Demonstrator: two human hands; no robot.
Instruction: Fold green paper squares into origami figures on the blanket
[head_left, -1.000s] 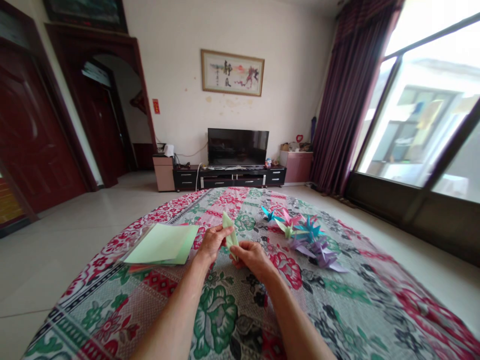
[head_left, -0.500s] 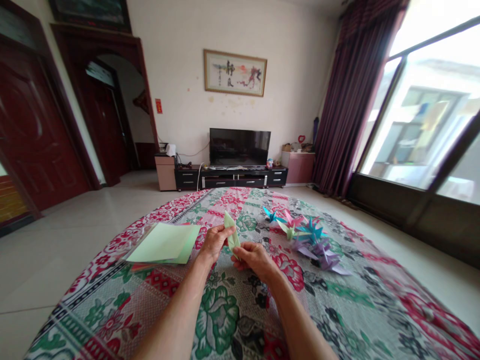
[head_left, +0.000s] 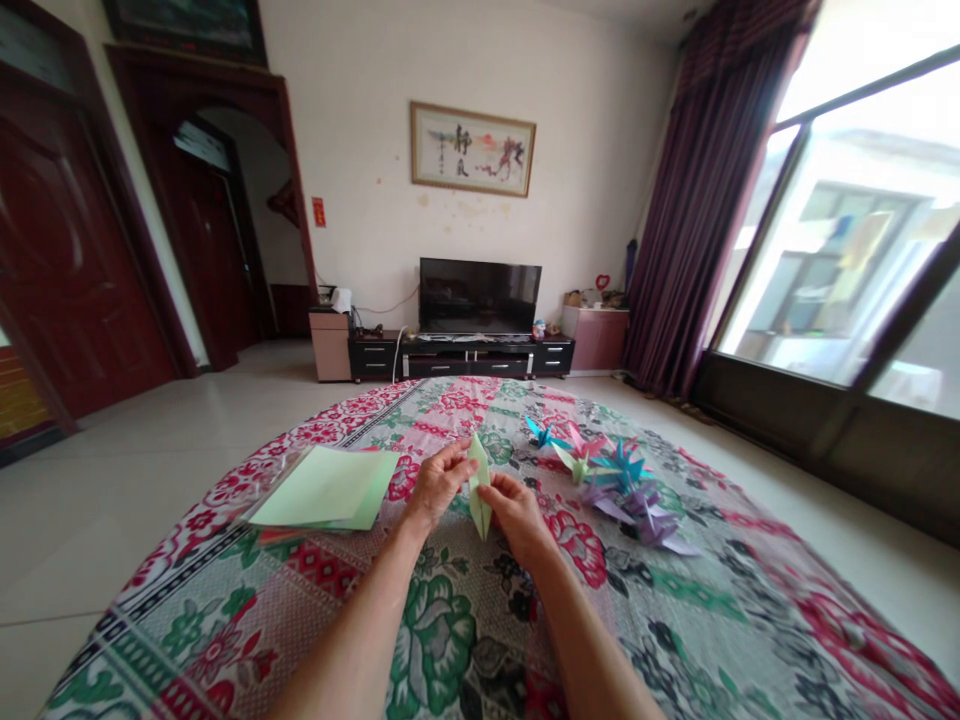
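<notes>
Tablecloth [head_left: 712,620], floral, covers the round table. Stack of light green sheets [head_left: 326,488] lies left of the hands; cluster of folded paper figures [head_left: 611,475] sits right of them, well apart from the stack. Left hand [head_left: 437,485] and right hand [head_left: 517,510] are close together, both pinched on the folded green piece [head_left: 478,480], held upright just above the cloth. Looks like mid-fold, a narrow flap being creased. Thin paper: further creasing calls for lined-up edges and a light, even pinch

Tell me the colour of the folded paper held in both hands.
The folded paper is pale green; head view.
</notes>
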